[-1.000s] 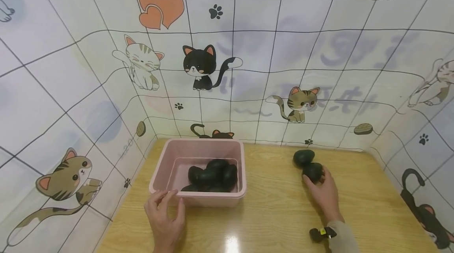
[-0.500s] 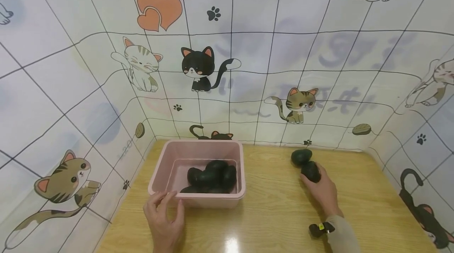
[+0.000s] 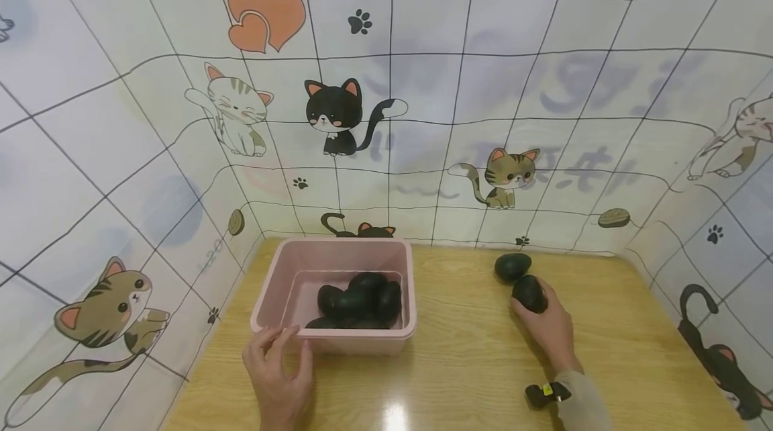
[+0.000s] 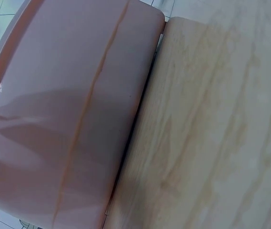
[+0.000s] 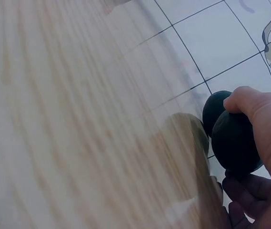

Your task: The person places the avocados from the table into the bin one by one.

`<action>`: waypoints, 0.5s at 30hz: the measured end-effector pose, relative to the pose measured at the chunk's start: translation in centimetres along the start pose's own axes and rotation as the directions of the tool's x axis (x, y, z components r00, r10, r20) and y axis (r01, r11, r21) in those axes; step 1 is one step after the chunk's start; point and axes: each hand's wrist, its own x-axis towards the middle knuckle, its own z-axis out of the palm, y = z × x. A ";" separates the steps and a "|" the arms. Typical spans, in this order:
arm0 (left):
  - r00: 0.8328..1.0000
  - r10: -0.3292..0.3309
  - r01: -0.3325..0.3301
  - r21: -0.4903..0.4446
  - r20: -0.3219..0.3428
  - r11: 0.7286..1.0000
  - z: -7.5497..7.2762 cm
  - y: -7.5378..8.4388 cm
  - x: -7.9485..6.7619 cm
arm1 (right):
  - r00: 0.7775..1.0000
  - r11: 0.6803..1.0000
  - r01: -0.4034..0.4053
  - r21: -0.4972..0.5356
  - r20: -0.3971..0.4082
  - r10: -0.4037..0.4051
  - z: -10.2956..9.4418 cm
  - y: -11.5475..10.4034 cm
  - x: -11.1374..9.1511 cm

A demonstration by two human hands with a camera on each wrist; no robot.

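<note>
My right hand (image 3: pixel 548 327) grips a dark green avocado (image 3: pixel 529 293) at the right of the table, thumb on one side and fingers on the other. Just behind it lies a second avocado (image 3: pixel 512 267), its outline meeting the held one. In the right wrist view the thumb lies over the top of the held avocado (image 5: pixel 234 143), with bent fingers below it. My left hand (image 3: pixel 279 372) holds the front rim of a pink plastic bin (image 3: pixel 338 333), bent fingertips at the rim and thumb by the front wall. Several avocados (image 3: pixel 353 303) lie heaped inside the bin.
The wooden table (image 3: pixel 459 344) stands in a corner of walls covered with cat-patterned, grid-lined sheeting (image 3: pixel 435 82). The bin is at the table's left, close to the back wall. A dark wrist device (image 3: pixel 546 393) sits at my right cuff.
My right hand has closed further around the nearer avocado, which now stands more upright. The left hand keeps its place at the bin's rim. The head view has shifted slightly.
</note>
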 end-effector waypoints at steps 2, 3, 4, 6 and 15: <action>1.000 -0.004 0.004 0.002 -0.002 1.000 -0.1 0.0 0.0 | 1.000 1.000 -0.006 0.010 0.001 0.006 0.0 -0.1 -0.1; 1.000 -0.006 0.006 0.003 -0.002 1.000 -0.1 -0.1 0.0 | 1.000 1.000 -0.012 0.020 0.000 0.012 -0.1 -0.2 -0.1; 1.000 -0.005 0.005 0.001 -0.006 1.000 -0.1 -0.1 0.0 | 1.000 0.999 -0.016 0.031 -0.004 0.016 -0.1 -0.3 -0.2; 1.000 -0.004 0.004 0.000 -0.008 1.000 -0.1 -0.1 0.0 | 1.000 0.998 -0.024 0.056 -0.008 0.024 -0.3 -0.5 -0.4; 0.998 -0.050 0.050 0.004 0.030 0.999 -0.3 0.3 0.0 | 1.000 0.994 -0.027 0.106 0.006 0.026 -0.9 -1.2 -1.0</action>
